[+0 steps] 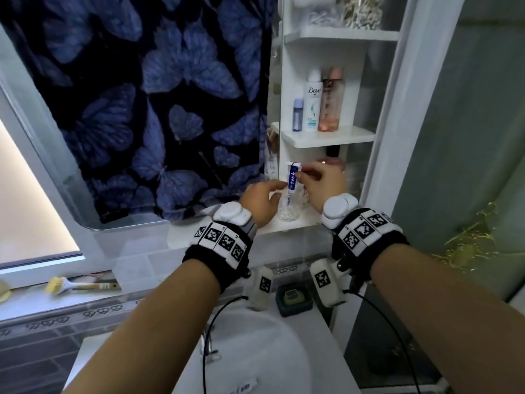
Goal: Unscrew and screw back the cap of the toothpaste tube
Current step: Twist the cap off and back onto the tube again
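While the toothpaste tube stands cap-down in a clear glass on the lowest shelf, the right hand pinches its upper body and the left hand, fingers loosely spread, nears the glass, which it should steady so the tube lifts straight out.

Blue butterflies and white shelves

The curtain was dark with blue butterflies. The toothpaste tube was white and blue. The wrist bands had black and white squares. One bottle was pink.
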`<action>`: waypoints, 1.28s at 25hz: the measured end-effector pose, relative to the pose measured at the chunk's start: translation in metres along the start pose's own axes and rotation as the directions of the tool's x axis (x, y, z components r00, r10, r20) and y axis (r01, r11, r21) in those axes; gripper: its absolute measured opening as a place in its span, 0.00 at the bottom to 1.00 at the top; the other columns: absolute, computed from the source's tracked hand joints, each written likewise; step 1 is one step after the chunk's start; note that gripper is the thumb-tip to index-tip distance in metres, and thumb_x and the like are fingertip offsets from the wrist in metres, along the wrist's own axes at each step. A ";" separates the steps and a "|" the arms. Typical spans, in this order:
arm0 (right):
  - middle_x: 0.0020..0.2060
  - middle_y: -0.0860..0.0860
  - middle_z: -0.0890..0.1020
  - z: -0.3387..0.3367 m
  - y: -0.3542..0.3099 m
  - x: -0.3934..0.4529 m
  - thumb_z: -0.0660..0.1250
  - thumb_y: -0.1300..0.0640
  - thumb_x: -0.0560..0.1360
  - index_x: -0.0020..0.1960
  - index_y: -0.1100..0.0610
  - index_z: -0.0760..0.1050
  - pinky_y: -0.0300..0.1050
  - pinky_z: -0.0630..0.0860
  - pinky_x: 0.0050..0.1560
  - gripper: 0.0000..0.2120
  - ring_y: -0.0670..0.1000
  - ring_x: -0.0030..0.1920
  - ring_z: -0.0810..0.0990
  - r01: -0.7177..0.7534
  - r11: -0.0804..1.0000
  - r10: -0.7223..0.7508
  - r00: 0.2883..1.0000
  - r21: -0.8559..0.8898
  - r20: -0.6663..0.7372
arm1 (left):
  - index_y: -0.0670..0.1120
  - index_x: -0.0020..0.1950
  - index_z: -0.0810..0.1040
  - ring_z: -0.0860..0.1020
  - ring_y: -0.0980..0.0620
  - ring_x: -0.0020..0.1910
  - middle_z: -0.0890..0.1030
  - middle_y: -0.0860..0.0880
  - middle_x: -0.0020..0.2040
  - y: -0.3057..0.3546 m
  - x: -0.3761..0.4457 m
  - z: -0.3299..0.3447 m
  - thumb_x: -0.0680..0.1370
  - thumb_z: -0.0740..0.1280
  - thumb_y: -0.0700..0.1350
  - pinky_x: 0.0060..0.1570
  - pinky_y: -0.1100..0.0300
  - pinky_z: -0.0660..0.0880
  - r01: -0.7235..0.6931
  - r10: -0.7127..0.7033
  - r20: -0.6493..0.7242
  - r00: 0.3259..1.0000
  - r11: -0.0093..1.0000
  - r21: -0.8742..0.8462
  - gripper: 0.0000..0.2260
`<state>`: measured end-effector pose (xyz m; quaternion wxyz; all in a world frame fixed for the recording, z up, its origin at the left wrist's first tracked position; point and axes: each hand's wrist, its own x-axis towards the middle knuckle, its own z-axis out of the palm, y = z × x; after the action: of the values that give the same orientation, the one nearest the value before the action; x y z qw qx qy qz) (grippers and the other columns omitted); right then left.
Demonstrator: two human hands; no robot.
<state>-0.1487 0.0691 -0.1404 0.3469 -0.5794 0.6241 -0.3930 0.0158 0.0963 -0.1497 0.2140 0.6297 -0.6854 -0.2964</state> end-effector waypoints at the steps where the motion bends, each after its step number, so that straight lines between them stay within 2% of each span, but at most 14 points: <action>1: 0.44 0.53 0.86 0.010 0.015 -0.002 0.72 0.59 0.73 0.52 0.58 0.84 0.40 0.77 0.48 0.08 0.46 0.42 0.81 -0.031 0.999 0.031 1.000 -0.029 -0.002 | 0.50 0.66 0.79 0.78 0.48 0.63 0.81 0.49 0.64 -0.016 -0.001 0.015 0.79 0.64 0.43 0.63 0.58 0.73 0.008 -0.011 0.054 0.998 0.998 0.060 0.16; 4: 0.47 0.53 0.87 0.033 0.055 0.002 0.72 0.58 0.74 0.53 0.58 0.84 0.36 0.73 0.48 0.09 0.49 0.44 0.82 -0.096 0.986 0.103 0.994 -0.135 0.042 | 0.50 0.68 0.76 0.74 0.46 0.66 0.78 0.48 0.67 -0.049 0.001 0.056 0.79 0.64 0.44 0.63 0.54 0.72 0.004 -0.027 0.174 0.984 0.992 0.130 0.17; 6: 0.49 0.54 0.87 0.048 0.081 0.004 0.70 0.58 0.75 0.54 0.58 0.84 0.36 0.72 0.49 0.09 0.50 0.45 0.83 -0.107 0.967 0.136 0.984 -0.230 0.115 | 0.50 0.71 0.74 0.73 0.46 0.67 0.76 0.48 0.68 -0.071 0.003 0.077 0.79 0.64 0.44 0.64 0.53 0.72 0.034 -0.058 0.180 0.982 0.991 0.132 0.19; 10: 0.50 0.55 0.86 0.076 0.138 0.012 0.67 0.60 0.76 0.55 0.59 0.84 0.39 0.75 0.51 0.10 0.54 0.49 0.84 -0.159 0.937 0.227 0.954 -0.311 0.195 | 0.49 0.71 0.73 0.73 0.44 0.66 0.77 0.47 0.67 -0.109 0.025 0.115 0.80 0.64 0.44 0.62 0.54 0.71 0.040 -0.085 0.222 0.971 0.979 0.200 0.19; 14: 0.47 0.53 0.87 0.097 0.189 0.015 0.67 0.58 0.76 0.52 0.56 0.85 0.33 0.66 0.38 0.09 0.48 0.39 0.79 -0.185 0.886 0.281 0.943 -0.425 0.176 | 0.48 0.71 0.73 0.74 0.45 0.65 0.76 0.47 0.68 -0.128 0.033 0.155 0.80 0.63 0.44 0.58 0.56 0.72 0.085 -0.133 0.245 0.960 0.977 0.197 0.19; 16: 0.46 0.53 0.87 0.110 0.207 0.013 0.66 0.56 0.77 0.52 0.56 0.85 0.34 0.62 0.34 0.10 0.48 0.38 0.78 -0.187 0.857 0.313 0.929 -0.480 0.197 | 0.48 0.73 0.72 0.74 0.44 0.65 0.74 0.47 0.70 -0.139 0.030 0.168 0.80 0.63 0.44 0.59 0.56 0.72 0.126 -0.172 0.247 0.954 0.974 0.190 0.19; 19: 0.47 0.56 0.86 0.124 0.216 0.010 0.63 0.56 0.79 0.52 0.59 0.84 0.39 0.71 0.42 0.12 0.54 0.44 0.82 -0.182 0.860 0.324 0.917 -0.477 0.234 | 0.47 0.75 0.68 0.70 0.46 0.71 0.70 0.47 0.74 -0.149 0.027 0.176 0.81 0.60 0.43 0.66 0.56 0.68 0.157 -0.209 0.275 0.938 0.968 0.198 0.21; 21: 0.49 0.58 0.83 0.127 0.219 0.008 0.63 0.57 0.79 0.53 0.63 0.79 0.46 0.74 0.49 0.11 0.57 0.48 0.80 -0.222 0.863 0.332 0.926 -0.454 0.178 | 0.46 0.76 0.66 0.67 0.47 0.74 0.67 0.48 0.76 -0.151 0.027 0.178 0.81 0.60 0.41 0.70 0.56 0.66 0.154 -0.199 0.283 0.938 0.973 0.172 0.22; 23: 0.49 0.59 0.80 0.123 0.223 0.005 0.65 0.59 0.77 0.53 0.63 0.73 0.45 0.72 0.46 0.08 0.58 0.49 0.78 -0.317 0.874 0.381 0.918 -0.368 0.113 | 0.46 0.75 0.68 0.67 0.47 0.74 0.67 0.48 0.76 -0.152 0.022 0.177 0.81 0.60 0.40 0.70 0.55 0.67 0.175 -0.202 0.232 0.952 0.976 0.131 0.22; 25: 0.45 0.58 0.79 0.115 0.226 -0.003 0.66 0.58 0.77 0.51 0.62 0.71 0.47 0.74 0.43 0.08 0.57 0.44 0.79 -0.337 0.894 0.381 0.919 -0.294 0.103 | 0.45 0.71 0.73 0.72 0.47 0.69 0.73 0.48 0.71 -0.151 0.011 0.178 0.80 0.60 0.40 0.66 0.53 0.71 0.182 -0.194 0.145 0.970 0.979 0.091 0.19; 28: 0.39 0.54 0.80 0.096 0.216 -0.018 0.64 0.51 0.78 0.48 0.60 0.71 0.53 0.78 0.42 0.11 0.55 0.39 0.79 -0.311 0.923 0.328 0.944 -0.225 0.042 | 0.45 0.59 0.78 0.79 0.47 0.53 0.78 0.48 0.57 -0.140 -0.008 0.173 0.79 0.61 0.42 0.50 0.55 0.76 0.166 -0.169 0.049 0.984 0.984 0.069 0.11; 30: 0.35 0.52 0.79 0.085 0.203 -0.030 0.63 0.50 0.78 0.45 0.58 0.71 0.51 0.76 0.39 0.11 0.55 0.37 0.78 -0.263 0.936 0.269 0.963 -0.235 -0.009 | 0.46 0.52 0.76 0.77 0.49 0.43 0.78 0.49 0.48 -0.130 -0.019 0.163 0.79 0.61 0.43 0.43 0.55 0.75 0.146 -0.146 -0.008 0.989 0.988 0.055 0.06; 32: 0.31 0.50 0.76 0.072 0.180 -0.049 0.62 0.49 0.78 0.41 0.54 0.70 0.47 0.73 0.35 0.11 0.55 0.33 0.76 -0.199 0.939 0.206 0.979 -0.282 -0.007 | 0.46 0.50 0.73 0.75 0.49 0.37 0.76 0.51 0.40 -0.117 -0.039 0.144 0.79 0.61 0.45 0.38 0.54 0.73 0.151 -0.150 -0.024 0.988 0.988 0.044 0.04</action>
<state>-0.1613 0.1151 -0.3343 0.3068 -0.5599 0.7257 -0.2562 0.0107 0.1505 -0.3313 0.1835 0.6874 -0.6403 -0.2895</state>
